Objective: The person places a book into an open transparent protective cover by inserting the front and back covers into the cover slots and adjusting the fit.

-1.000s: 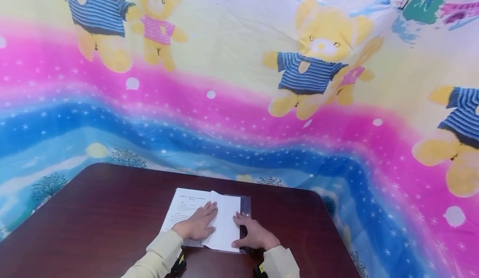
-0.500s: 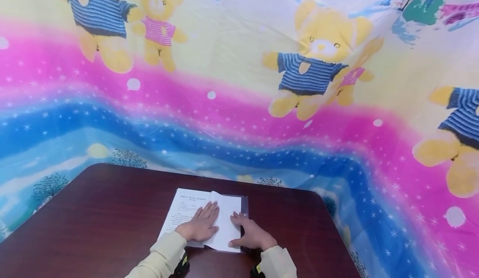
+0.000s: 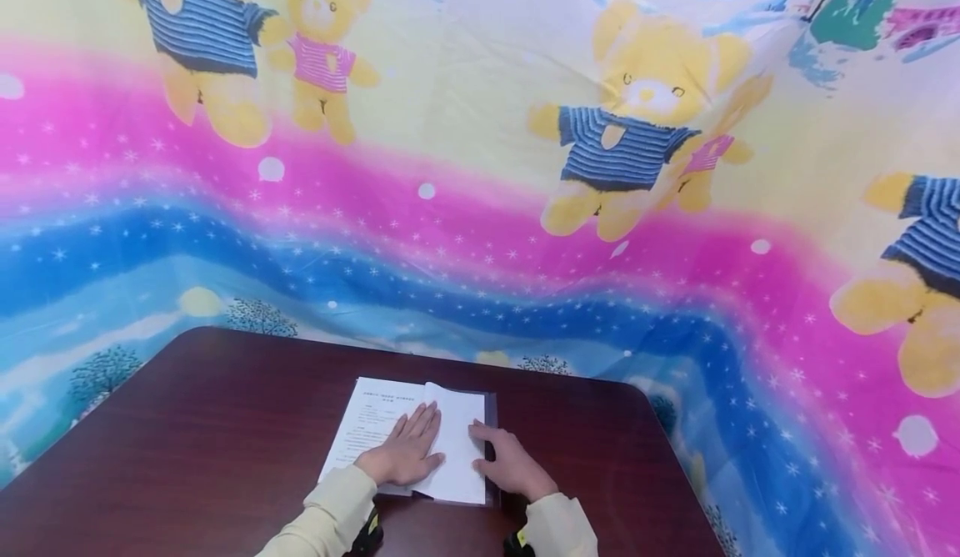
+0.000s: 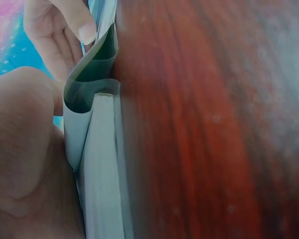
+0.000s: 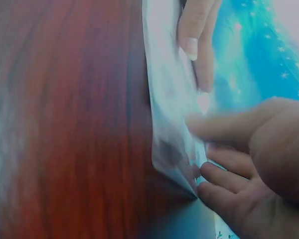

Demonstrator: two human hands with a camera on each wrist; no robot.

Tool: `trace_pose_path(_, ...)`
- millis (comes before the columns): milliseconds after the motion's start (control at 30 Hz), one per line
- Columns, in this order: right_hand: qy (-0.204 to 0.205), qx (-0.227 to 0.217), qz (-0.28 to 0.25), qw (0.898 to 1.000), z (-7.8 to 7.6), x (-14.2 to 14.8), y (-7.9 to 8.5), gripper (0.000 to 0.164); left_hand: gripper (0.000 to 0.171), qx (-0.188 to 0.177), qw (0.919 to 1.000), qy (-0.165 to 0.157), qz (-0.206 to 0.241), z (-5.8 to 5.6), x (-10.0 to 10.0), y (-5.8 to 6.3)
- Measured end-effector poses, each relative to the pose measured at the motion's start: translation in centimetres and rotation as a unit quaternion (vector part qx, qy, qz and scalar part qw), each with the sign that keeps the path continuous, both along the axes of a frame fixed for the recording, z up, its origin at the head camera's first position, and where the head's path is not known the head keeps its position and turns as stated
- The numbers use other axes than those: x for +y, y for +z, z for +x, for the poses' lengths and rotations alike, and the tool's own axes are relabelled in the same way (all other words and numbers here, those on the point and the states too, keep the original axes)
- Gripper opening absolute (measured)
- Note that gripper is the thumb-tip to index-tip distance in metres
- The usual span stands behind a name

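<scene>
A printed booklet (image 3: pixel 372 413) lies spread on the table, its text page on the left and a blank white sheet (image 3: pixel 459 424) on the right. Clear plastic (image 3: pixel 491 411) shows beyond the sheet's right edge. My left hand (image 3: pixel 405 453) rests flat near the middle, fingers straight and together. At the right edge is my right hand (image 3: pixel 516 461), thumb and fingers apart; in the right wrist view its fingers (image 5: pixel 224 177) touch the plastic's border. The left wrist view shows a thick page stack (image 4: pixel 103 159) beside a curved plastic fold (image 4: pixel 77 124).
The dark reddish-brown table (image 3: pixel 217 424) has rounded far corners. Behind it hangs a colourful cloth (image 3: pixel 465 232) printed with teddy bears, reaching down past the table's back and right edges.
My right thumb has moved from the sheet's lower right part up and right to its edge, closer to the index finger. My left hand stays flat in nearly the same place.
</scene>
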State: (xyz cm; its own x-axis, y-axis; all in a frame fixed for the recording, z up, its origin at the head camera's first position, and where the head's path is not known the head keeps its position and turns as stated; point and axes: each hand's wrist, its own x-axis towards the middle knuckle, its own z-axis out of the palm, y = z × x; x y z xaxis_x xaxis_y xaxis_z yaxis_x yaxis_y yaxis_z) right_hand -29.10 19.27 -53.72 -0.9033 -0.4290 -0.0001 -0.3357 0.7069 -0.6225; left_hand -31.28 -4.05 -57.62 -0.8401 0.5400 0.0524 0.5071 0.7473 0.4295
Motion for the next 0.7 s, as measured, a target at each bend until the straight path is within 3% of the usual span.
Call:
trace_pose_path(167,-0.083,0.059,-0.058,0.993,0.03,0.13,-0.49,0.048,0.074,0.003,1.0000,0.000,0.006,0.05,0.01,0.07)
trace_pose_path(333,-0.162,0.088,-0.038,0.982,0.08,-0.23,-0.54,0.052,0.076,0.006,0.9998,-0.002,0.020,0.20,-0.04,0.14)
trace_pose_path(533,-0.219,0.039,0.002,0.975,0.06,-0.51,0.06,0.061,0.078,0.004,0.9996,0.001,0.026,0.29,-0.01,0.14)
trace_pose_path(700,-0.216,0.002,-0.017,0.976,-0.08,-0.43,0.10,0.058,0.078,0.004,0.9997,0.002,0.025,0.33,-0.06,0.18)
